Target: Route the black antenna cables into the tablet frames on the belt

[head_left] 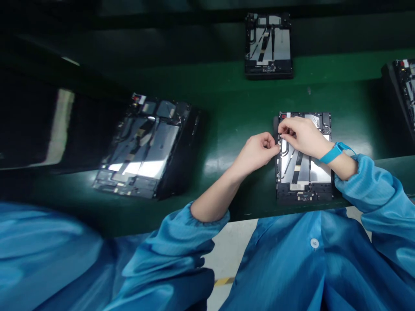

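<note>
An opened tablet-like device (319, 170) lies in front of me, its silver inner plate, black cables and small circuit parts exposed. At its left edge my left hand (258, 150) has thumb and fingers pinched together; whatever is between them is too small to make out. My right hand (303, 134), with a blue wrist strap (335, 152) around the wrist, reaches over the device's upper left part. Its fingertips are closed close to the same edge, just above the left hand's, and hide that area. What they pinch, if anything, cannot be seen.
A stack of similar opened devices (145, 144) stands to the left on the green work surface (223, 116). Another opened device (269, 45) lies at the back, and one more stack (403, 93) is cut off at the right edge. A person's blue sleeve (42, 255) is at lower left.
</note>
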`<act>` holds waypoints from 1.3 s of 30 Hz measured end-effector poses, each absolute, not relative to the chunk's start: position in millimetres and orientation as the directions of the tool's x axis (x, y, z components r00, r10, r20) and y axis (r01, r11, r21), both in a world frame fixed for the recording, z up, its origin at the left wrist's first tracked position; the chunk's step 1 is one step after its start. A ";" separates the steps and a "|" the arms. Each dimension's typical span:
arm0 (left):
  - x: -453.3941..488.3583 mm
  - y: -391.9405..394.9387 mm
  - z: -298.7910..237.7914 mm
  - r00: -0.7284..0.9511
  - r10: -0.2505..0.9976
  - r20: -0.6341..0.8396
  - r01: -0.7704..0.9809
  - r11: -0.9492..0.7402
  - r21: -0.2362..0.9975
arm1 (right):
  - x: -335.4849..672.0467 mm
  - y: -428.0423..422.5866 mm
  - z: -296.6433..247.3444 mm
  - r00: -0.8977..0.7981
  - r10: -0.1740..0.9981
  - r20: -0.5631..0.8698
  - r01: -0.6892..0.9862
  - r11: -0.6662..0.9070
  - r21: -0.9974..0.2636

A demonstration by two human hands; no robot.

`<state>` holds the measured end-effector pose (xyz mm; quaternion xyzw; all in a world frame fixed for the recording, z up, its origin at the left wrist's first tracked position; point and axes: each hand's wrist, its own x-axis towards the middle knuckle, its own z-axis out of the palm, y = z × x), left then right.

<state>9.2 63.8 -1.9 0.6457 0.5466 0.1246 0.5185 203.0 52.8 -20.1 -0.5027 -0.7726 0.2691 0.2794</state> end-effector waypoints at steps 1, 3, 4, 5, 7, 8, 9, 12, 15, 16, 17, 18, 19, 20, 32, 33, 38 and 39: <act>10.0 64.6 -0.9 0.371 0.834 -0.409 0.590 0.128 0.797 | 202.7 52.8 -20.6 -0.338 0.927 0.162 0.624 0.350 -0.699; 11.7 65.3 1.9 0.369 0.831 -0.416 0.612 0.119 0.782 | 202.0 52.9 -22.1 -0.339 0.925 0.172 0.617 0.357 -0.702; 12.6 65.2 3.6 0.367 0.830 -0.421 0.621 0.118 0.775 | 201.7 53.0 -23.1 -0.340 0.923 0.180 0.612 0.363 -0.703; 13.6 65.1 5.6 0.363 0.829 -0.426 0.627 0.121 0.770 | 201.6 53.1 -24.0 -0.340 0.921 0.190 0.607 0.369 -0.704; 15.7 64.8 9.4 0.349 0.820 -0.454 0.630 0.153 0.761 | 201.6 53.4 -25.4 -0.339 0.918 0.206 0.596 0.379 -0.708; 16.7 65.1 11.0 0.342 0.810 -0.476 0.627 0.180 0.758 | 201.7 53.6 -25.6 -0.336 0.918 0.211 0.590 0.379 -0.712; 17.7 65.7 12.2 0.337 0.798 -0.500 0.619 0.213 0.756 | 202.0 54.1 -25.4 -0.329 0.920 0.213 0.586 0.376 -0.718; 21.3 70.5 12.8 0.327 0.758 -0.565 0.583 0.309 0.752 | 203.0 56.7 -22.3 -0.272 0.939 0.213 0.589 0.337 -0.734; 26.7 78.9 11.2 0.293 0.771 -0.566 0.543 0.353 0.762 | 203.7 61.1 -18.1 -0.150 0.967 0.207 0.610 0.255 -0.750; 28.6 81.9 10.6 0.282 0.782 -0.556 0.527 0.358 0.771 | 203.7 62.5 -16.9 -0.110 0.973 0.201 0.609 0.226 -0.760; 30.5 84.5 10.0 0.275 0.791 -0.546 0.506 0.364 0.782 | 203.7 63.6 -15.9 -0.074 0.978 0.193 0.603 0.199 -0.773; 32.1 86.8 9.2 0.275 0.795 -0.541 0.482 0.373 0.793 | 203.7 64.3 -15.0 -0.045 0.982 0.184 0.592 0.175 -0.786; 33.2 88.5 8.2 0.279 0.795 -0.539 0.456 0.385 0.803 | 203.7 64.6 -14.3 -0.023 0.985 0.172 0.579 0.154 -0.800; 34.0 89.7 6.8 0.283 0.795 -0.536 0.427 0.396 0.813 | 203.7 64.5 -13.5 -0.008 0.987 0.159 0.567 0.136 -0.813; 35.8 92.5 -0.1 0.281 0.816 -0.505 0.448 0.354 0.821 | 204.1 65.2 -16.1 -0.008 0.996 0.092 0.648 0.075 -0.758; 35.9 93.4 0.2 0.279 0.819 -0.501 0.481 0.332 0.811 | 204.4 66.1 -17.2 -0.016 0.996 0.092 0.658 0.080 -0.749; 40.8 96.0 -3.5 0.268 0.834 -0.482 0.587 0.256 0.768 | 211.1 60.6 -16.6 -0.030 0.976 0.218 0.721 0.172 -0.672; 42.6 95.6 -4.5 0.262 0.840 -0.475 0.588 0.251 0.769 | 214.4 55.5 -16.1 -0.014 0.960 0.278 0.748 0.194 -0.634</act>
